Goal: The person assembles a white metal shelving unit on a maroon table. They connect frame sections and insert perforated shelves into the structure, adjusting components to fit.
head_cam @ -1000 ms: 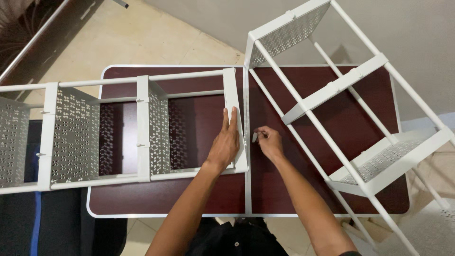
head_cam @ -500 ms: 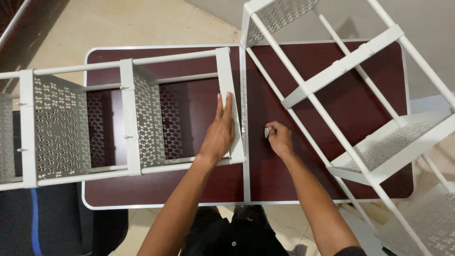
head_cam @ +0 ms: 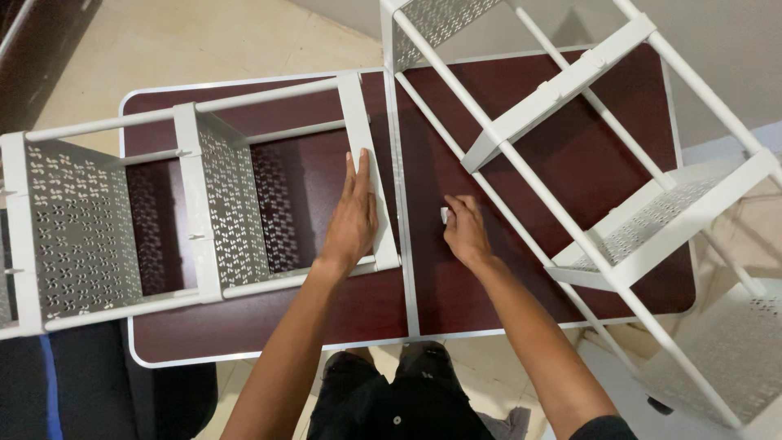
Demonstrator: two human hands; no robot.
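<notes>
Under the left hand [head_cam: 352, 222], white rack frame [head_cam: 371, 163]; small white piece [head_cam: 445, 215] at right fingertips [head_cam: 450, 213].

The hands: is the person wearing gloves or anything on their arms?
No gloves. The left hand and the right hand are both bare, with no rings, watch or bracelet showing. Both forearms are bare too. Only a bit of black sleeve shows high on the right arm, at the bottom edge of the head view.

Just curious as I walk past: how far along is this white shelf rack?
Two rack sections look built: one lying on the dark red table, another tilted at the right. The left hand presses the lying section's end frame; the right hand pinches a small white piece. The sections remain unjoined.
</notes>
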